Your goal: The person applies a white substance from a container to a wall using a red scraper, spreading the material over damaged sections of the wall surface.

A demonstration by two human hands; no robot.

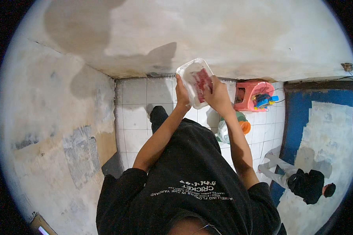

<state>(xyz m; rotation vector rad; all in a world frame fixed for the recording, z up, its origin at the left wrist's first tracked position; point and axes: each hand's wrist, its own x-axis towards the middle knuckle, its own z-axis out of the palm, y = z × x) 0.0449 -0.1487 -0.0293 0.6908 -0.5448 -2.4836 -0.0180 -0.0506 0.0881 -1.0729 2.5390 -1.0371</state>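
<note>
A white rectangular plastic tub [195, 102] with rounded corners is held up in front of me, tilted. Along its left side, my left hand [181, 92] grips the wall, thumb near the rim. My right hand [219, 96] is at the tub's right side, its fingers curled over a streaky dark red patch [201, 84]. Whether that patch is a smeared, moving thing in the fingers or part of the tub cannot be made out. Part of the right fingers is hidden.
Right of the tub, a pink plastic stool [242, 86] bears a blue and yellow object [264, 101] and wires. A green and white container or bag [223, 132] and an orange cup [245, 127] stand on the tiled floor [134, 117]. Another person [306, 184] is at the lower right. Patched walls [51, 113] enclose the space.
</note>
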